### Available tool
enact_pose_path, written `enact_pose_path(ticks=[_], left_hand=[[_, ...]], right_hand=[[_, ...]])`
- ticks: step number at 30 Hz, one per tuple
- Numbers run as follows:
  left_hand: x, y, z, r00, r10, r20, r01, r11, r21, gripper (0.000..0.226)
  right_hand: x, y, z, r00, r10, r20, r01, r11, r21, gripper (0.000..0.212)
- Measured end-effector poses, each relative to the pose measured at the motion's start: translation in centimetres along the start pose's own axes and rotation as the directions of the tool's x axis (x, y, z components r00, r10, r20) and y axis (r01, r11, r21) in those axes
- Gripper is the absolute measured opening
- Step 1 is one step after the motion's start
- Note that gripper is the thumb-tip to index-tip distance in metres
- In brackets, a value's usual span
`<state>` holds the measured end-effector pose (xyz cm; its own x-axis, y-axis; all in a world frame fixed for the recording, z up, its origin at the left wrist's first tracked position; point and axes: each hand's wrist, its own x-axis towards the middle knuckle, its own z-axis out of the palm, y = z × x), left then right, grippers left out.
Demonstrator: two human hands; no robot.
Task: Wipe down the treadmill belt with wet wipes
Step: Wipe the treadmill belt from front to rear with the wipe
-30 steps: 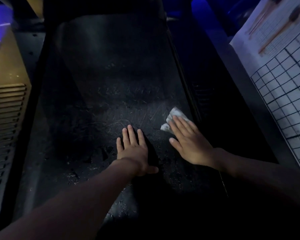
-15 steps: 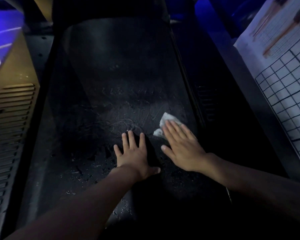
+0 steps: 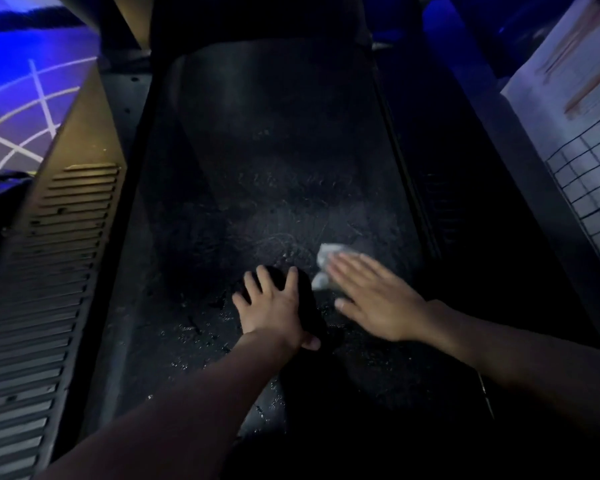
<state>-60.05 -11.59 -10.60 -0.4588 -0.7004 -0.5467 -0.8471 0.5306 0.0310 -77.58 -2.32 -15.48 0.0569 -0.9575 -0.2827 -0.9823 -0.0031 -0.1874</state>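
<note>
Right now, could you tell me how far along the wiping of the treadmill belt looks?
Likely done: the near treadmill belt glistens with wet specks. In hand: the right hand presses the wipe flat mid-belt; the left hand rests beside it. Left: the far end looks dull.

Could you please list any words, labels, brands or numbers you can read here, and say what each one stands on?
No text can be read.
White poster at the right edge: faint print lines and reddish marks, too blurred to read; its grid shows no characters.
Dark treadmill belt and tan louvred side panel: no label visible.
</note>
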Motion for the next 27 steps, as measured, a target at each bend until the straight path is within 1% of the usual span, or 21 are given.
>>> enact_pose_path(ticks=[2, 3, 4, 6, 8, 9, 10, 12, 13, 14, 16, 17, 18, 19, 20, 22, 23, 24, 25, 27], left_hand=[[-0.1, -0.1, 0.2, 1.000, -0.016, -0.014, 0.015, 0.999, -0.032, 0.130], [-0.1, -0.2, 0.3, 1.000, -0.011, -0.019, 0.011, 0.999, -0.035, 0.130], [-0.1, -0.3, 0.4, 1.000, -0.005, -0.017, 0.004, 0.999, -0.038, 0.131], [-0.1, -0.6, 0.6, 1.000, 0.002, -0.013, -0.003, 0.998, -0.061, 0.131], [0.0, -1.2, 0.5, 1.000, 0.016, -0.014, -0.017, 0.997, -0.079, 0.127], [0.1, -1.7, 0.4, 1.000, 0.029, -0.008, -0.030, 0.997, -0.076, 0.125], [0.1, -2.3, 0.4, 0.999, 0.046, -0.002, -0.046, 0.997, -0.065, 0.124], [0.2, -3.4, 0.5, 0.997, 0.080, -0.009, -0.081, 0.996, -0.048, 0.123], [0.1, -3.8, 0.7, 0.997, 0.077, -0.027, -0.078, 0.996, -0.052, 0.124], [-0.1, -4.0, 0.9, 0.998, 0.044, -0.052, -0.047, 0.998, -0.049, 0.125], [-0.3, -4.1, 0.8, 0.993, -0.090, -0.073, 0.090, 0.996, -0.011, 0.133], [-0.5, -4.2, 0.7, 0.985, -0.165, -0.043, 0.165, 0.986, -0.008, 0.137], [-0.6, -4.3, 0.5, 0.975, -0.221, 0.001, 0.221, 0.975, -0.033, 0.140], [-0.6, -4.5, 0.4, 0.968, -0.249, 0.038, 0.251, 0.965, -0.071, 0.142], [-0.5, -4.7, 0.4, 0.965, -0.257, 0.058, 0.262, 0.960, -0.102, 0.143], [-0.3, -5.0, 0.6, 0.967, -0.249, 0.056, 0.254, 0.959, -0.125, 0.144], [-0.3, -5.1, 0.6, 0.969, -0.243, 0.047, 0.247, 0.961, -0.127, 0.144], [-0.4, -5.1, 0.6, 0.971, -0.237, 0.042, 0.241, 0.962, -0.131, 0.143], [-0.4, -5.1, 0.6, 0.972, -0.231, 0.042, 0.235, 0.962, -0.138, 0.142], [-0.2, -5.6, 0.5, 0.974, -0.224, 0.044, 0.228, 0.963, -0.145, 0.136]], right_hand=[[1.6, 0.2, 0.0, 0.987, 0.153, -0.041, -0.153, 0.988, -0.005, 0.069], [1.9, -0.1, 0.1, 0.982, 0.179, -0.061, -0.180, 0.983, -0.021, 0.071], [1.7, -0.8, 0.2, 0.986, 0.157, -0.060, -0.159, 0.987, -0.033, 0.073], [0.5, -2.1, 0.8, 1.000, 0.008, -0.020, -0.008, 0.999, -0.042, 0.073], [-0.4, -2.0, 0.9, 0.992, -0.127, -0.006, 0.126, 0.990, -0.066, 0.071], [0.0, -1.5, 0.7, 0.989, -0.147, -0.011, 0.146, 0.987, -0.064, 0.070], [0.6, -1.1, 0.4, 0.993, -0.117, -0.016, 0.116, 0.991, -0.062, 0.069], [1.8, -1.0, 0.3, 0.998, 0.043, -0.054, -0.046, 0.997, -0.057, 0.069], [2.1, -1.6, 0.3, 0.994, 0.087, -0.068, -0.090, 0.995, -0.050, 0.070], [2.0, -2.4, 0.5, 0.995, 0.078, -0.063, -0.081, 0.996, -0.040, 0.071], [0.9, -4.1, 1.0, 0.996, -0.079, -0.032, 0.078, 0.996, -0.039, 0.072], [0.3, -4.6, 1.2, 0.987, -0.159, -0.002, 0.159, 0.986, -0.055, 0.071], [0.1, -4.4, 1.1, 0.978, -0.208, 0.011, 0.208, 0.975, -0.071, 0.070], [0.5, -3.9, 0.9, 0.977, -0.212, 0.008, 0.212, 0.975, -0.070, 0.068], [1.2, -3.4, 0.5, 0.985, -0.172, -0.001, 0.172, 0.983, -0.061, 0.067], [2.8, -2.9, 0.0, 0.999, -0.023, -0.034, 0.022, 0.999, -0.047, 0.068], [3.3, -3.2, 0.0, 0.998, 0.031, -0.051, -0.034, 0.998, -0.051, 0.069], [3.4, -3.8, 0.2, 0.997, 0.049, -0.056, -0.053, 0.997, -0.056, 0.071], [3.2, -4.3, 0.5, 0.999, 0.020, -0.051, -0.023, 0.998, -0.058, 0.072], [2.1, -4.9, 0.9, 0.992, -0.129, -0.013, 0.127, 0.989, -0.076, 0.071]])
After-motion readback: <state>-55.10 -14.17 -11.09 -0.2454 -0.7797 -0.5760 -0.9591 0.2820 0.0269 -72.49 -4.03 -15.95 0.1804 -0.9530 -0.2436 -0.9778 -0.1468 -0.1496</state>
